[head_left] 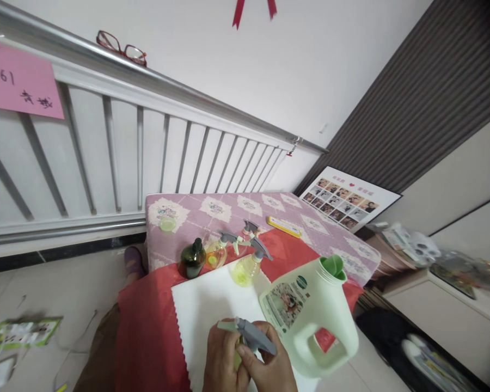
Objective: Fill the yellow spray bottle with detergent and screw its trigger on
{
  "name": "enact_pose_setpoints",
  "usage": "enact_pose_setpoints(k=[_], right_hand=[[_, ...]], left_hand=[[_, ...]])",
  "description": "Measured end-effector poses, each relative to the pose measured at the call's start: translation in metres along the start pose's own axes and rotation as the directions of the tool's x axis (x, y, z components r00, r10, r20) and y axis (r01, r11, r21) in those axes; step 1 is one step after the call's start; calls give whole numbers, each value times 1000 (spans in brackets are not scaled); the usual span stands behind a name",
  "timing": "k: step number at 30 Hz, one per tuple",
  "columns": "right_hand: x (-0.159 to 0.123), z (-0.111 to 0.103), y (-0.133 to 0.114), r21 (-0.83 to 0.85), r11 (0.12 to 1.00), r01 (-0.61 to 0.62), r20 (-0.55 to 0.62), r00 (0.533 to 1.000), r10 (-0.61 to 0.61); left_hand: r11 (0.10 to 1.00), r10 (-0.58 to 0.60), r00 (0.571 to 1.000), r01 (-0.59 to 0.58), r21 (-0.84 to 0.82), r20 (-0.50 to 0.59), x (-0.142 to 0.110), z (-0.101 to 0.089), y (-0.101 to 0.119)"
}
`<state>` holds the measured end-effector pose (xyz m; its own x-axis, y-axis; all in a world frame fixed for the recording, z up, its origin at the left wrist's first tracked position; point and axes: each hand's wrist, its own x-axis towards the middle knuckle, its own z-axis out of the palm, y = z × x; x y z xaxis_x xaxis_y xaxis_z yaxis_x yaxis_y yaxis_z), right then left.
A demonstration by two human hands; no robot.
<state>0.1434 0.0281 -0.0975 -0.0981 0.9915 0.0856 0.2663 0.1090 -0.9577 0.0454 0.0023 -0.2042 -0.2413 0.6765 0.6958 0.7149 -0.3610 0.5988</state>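
Note:
My left hand (pixel 220 356) and my right hand (pixel 273 367) come together low in the view, both closed around a spray bottle (pixel 256 336). Its grey trigger head sticks out above my fingers, while they hide most of its body. Beneath the hands lies a white cloth (pixel 204 305) with a scalloped edge. To the right stands a large pale green jug (pixel 310 321) with a label, a handle and a darker green piece in its mouth. Beyond the cloth are a spray bottle with yellow liquid (pixel 247 270), an amber spray bottle (pixel 215 256) and a dark green bottle (pixel 193 260).
A red cloth (pixel 147 326) covers part of the table over a purple patterned tablecloth (pixel 228 209). A round green lid (pixel 167 224) and a yellow box (pixel 285 226) rest farther back. The white radiator (pixel 175 152) lines the wall. A power strip (pixel 24 332) lies on the floor.

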Motion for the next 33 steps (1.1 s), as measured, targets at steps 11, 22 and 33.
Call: enact_pose_setpoints(k=[11,22,33], right_hand=[[-9,-11,-2,79,995,65,104,992,-73],[-3,-5,-10,-101,973,207,85,976,-199],[-6,10,8,-81,996,35,-81,996,-41]], left_hand=[[999,-17,991,13,29,133,-1,-8,-4],[974,-197,980,199,-111,28,2,-5,17],[921,-306,952,292,-259,-12,9,-1,26]])
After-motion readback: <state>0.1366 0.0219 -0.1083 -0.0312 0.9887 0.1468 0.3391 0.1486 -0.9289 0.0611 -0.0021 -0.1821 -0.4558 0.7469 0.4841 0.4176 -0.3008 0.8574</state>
